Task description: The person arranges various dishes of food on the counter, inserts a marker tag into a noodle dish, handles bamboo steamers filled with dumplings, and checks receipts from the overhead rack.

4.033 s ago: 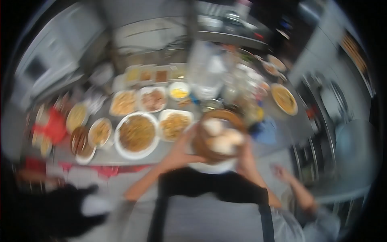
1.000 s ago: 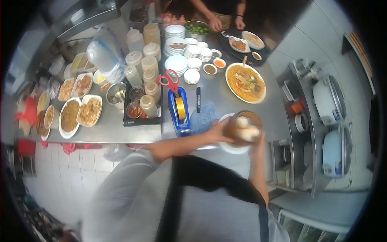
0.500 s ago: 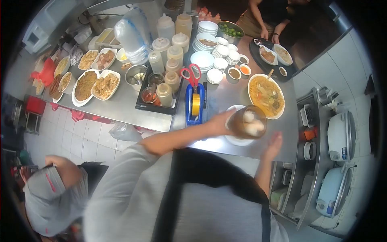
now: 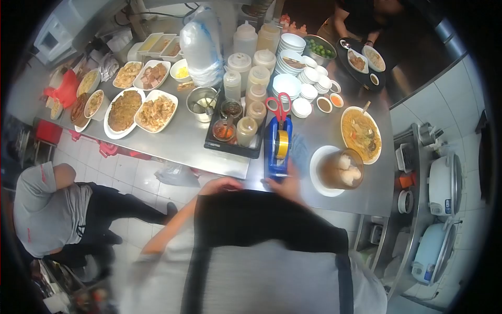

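Note:
My left hand (image 4: 224, 184) is at the counter's front edge, just above my black apron (image 4: 261, 217). Its fingers are loosely bent and apart, with nothing visible in them. Beside the blue tape dispenser (image 4: 273, 157), at its near end, is my right hand (image 4: 288, 189), thumb and fingers spread. Whether it touches the dispenser I cannot tell. Yellow tape (image 4: 283, 144) sits in the dispenser, and red-handled scissors (image 4: 278, 106) stand at its far end. To the right, a brown drink glass with pale round lumps (image 4: 343, 170) stands on a white plate (image 4: 320, 184).
An oval bowl of orange-yellow food (image 4: 361, 135) lies behind the glass. Sauce bottles on a black tray (image 4: 230, 145) and dishes of food (image 4: 124, 111) fill the left. Stacked white bowls (image 4: 287, 86) stand farther back. Another person (image 4: 52, 204) is at lower left; one more (image 4: 361, 21) is across the counter.
My left hand has let go of the glass, which now stands on the white plate. Both hands have moved left to the counter edge. The person at lower left is now more fully in view.

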`<state>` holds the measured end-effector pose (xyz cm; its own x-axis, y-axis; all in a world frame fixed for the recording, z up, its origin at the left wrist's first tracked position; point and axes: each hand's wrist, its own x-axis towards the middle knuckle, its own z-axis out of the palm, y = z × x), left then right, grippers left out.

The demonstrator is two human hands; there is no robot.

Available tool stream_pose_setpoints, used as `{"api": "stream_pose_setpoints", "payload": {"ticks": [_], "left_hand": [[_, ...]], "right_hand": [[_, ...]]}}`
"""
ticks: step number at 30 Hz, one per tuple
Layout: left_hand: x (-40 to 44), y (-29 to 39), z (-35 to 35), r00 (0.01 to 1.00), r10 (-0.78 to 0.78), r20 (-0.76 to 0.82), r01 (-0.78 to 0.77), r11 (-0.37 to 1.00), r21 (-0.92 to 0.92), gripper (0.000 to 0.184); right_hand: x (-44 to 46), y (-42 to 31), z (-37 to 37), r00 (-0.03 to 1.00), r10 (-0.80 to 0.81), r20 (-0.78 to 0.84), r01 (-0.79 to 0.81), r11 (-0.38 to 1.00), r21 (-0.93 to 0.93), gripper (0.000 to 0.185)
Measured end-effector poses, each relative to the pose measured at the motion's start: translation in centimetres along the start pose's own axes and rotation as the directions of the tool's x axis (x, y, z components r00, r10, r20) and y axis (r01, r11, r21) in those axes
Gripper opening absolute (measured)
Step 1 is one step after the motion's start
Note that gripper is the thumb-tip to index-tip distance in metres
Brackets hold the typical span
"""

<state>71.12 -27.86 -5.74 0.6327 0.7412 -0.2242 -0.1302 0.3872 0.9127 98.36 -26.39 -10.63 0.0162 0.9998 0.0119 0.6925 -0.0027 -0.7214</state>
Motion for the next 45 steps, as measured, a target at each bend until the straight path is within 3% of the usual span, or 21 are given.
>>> {"api": "stream_pose_setpoints", "payload": {"ticks": [4,7,8,9,11,13,15,19,21,22,24,27,30,32,34,35,37,38,39,41,45], "left_hand": [[-1.3,0.7,-1.6,0.998,0.003,-0.055,-0.002,1.000,0.020,0.031],[-1.9,1.1,-2.6,0.999,0.015,-0.047,-0.011,0.997,0.075,0.030],[-2.1,1.1,-3.0,0.999,0.005,-0.037,-0.002,0.998,0.066,0.030],[-2.1,1.1,-3.5,1.000,-0.002,-0.027,0.004,0.998,0.057,0.031],[-2.4,1.4,-4.3,1.000,0.004,-0.019,-0.003,0.998,0.068,0.031],[-2.7,2.1,-4.7,0.999,0.028,-0.021,-0.025,0.994,0.110,0.030],[-3.3,3.7,-4.9,0.999,-0.020,-0.049,0.027,0.988,0.151,0.029],[-4.8,4.9,-5.6,0.987,0.127,-0.099,-0.100,0.966,0.237,0.026],[-6.0,4.9,-5.7,0.972,0.121,-0.200,-0.081,0.977,0.198,0.023],[-6.6,4.9,-5.9,0.963,0.120,-0.242,-0.077,0.981,0.180,0.022],[-7.8,4.9,-7.1,0.955,0.155,-0.251,-0.098,0.970,0.224,0.021],[-8.9,6.3,-6.7,0.924,0.143,-0.354,-0.051,0.965,0.257,0.021],[-10.1,7.9,-6.3,0.912,0.121,-0.392,-0.030,0.973,0.229,0.021],[-10.4,7.7,-7.1,0.907,0.189,-0.376,-0.091,0.960,0.264,0.020],[-10.5,8.2,-7.8,0.916,0.187,-0.356,-0.072,0.947,0.312,0.021],[-10.3,8.4,-7.6,0.921,0.180,-0.347,-0.059,0.942,0.331,0.021],[-9.5,9.3,-6.1,0.920,0.256,-0.296,-0.149,0.928,0.341,0.028],[-9.1,9.2,-6.0,0.928,0.280,-0.245,-0.183,0.917,0.355,0.027],[-8.6,9.0,-5.8,0.933,0.304,-0.192,-0.218,0.903,0.370,0.031],[-7.8,9.3,-4.3,0.947,0.288,-0.141,-0.220,0.903,0.369,0.031],[-5.6,7.9,-1.8,0.960,0.265,-0.094,-0.217,0.911,0.351,0.030]], "right_hand": [[2.7,0.9,2.1,0.979,-0.156,-0.128,0.160,0.987,0.017,0.096],[5.2,0.2,2.2,0.983,-0.131,-0.127,0.131,0.991,-0.005,0.097],[6.1,1.3,2.3,0.970,-0.185,-0.156,0.185,0.983,-0.014,0.088],[7.0,0.6,0.2,0.988,-0.129,0.085,0.138,0.985,-0.107,0.081],[8.2,-3.7,-6.2,0.854,0.069,0.516,0.112,0.944,-0.311,0.069],[9.1,-7.0,-9.6,0.937,0.020,0.350,0.118,0.922,-0.368,0.044],[10.8,-12.9,-11.4,0.983,-0.073,0.166,0.100,0.982,-0.160,0.033],[17.4,-20.5,-6.5,0.853,-0.521,0.023,0.521,0.852,-0.053,0.030],[21.0,-21.6,-1.7,0.890,-0.449,0.079,0.446,0.819,-0.361,0.046],[21.7,-21.8,0.1,0.878,-0.472,0.084,0.465,0.796,-0.388,0.054],[21.9,-23.2,1.9,0.951,-0.298,0.082,0.305,0.869,-0.390,0.047],[22.2,-22.8,1.8,0.946,-0.320,0.055,0.319,0.882,-0.348,0.043],[20.2,-23.9,-2.4,0.938,-0.330,-0.104,0.295,0.921,-0.254,0.046],[18.1,-24.4,-7.8,0.862,-0.409,-0.300,0.387,0.913,-0.131,0.045],[15.3,-24.6,-15.1,0.691,-0.539,-0.481,0.507,0.836,-0.209,0.046],[13.2,-25.3,-18.3,0.642,-0.468,-0.607,0.433,0.875,-0.216,0.048],[9.0,-26.6,-22.3,0.623,-0.286,-0.728,0.624,0.742,0.243,0.052],[8.9,-24.7,-23.8,0.605,-0.335,-0.722,0.752,0.537,0.382,0.067],[7.6,-23.9,-24.2,0.669,-0.343,-0.659,0.729,0.476,0.492,0.048],[6.4,-18.4,-26.5,0.848,-0.257,-0.464,0.483,0.735,0.476,0.055],[1.6,-10.8,-28.6,0.959,-0.207,-0.194,0.216,0.976,0.027,0.055]]}}
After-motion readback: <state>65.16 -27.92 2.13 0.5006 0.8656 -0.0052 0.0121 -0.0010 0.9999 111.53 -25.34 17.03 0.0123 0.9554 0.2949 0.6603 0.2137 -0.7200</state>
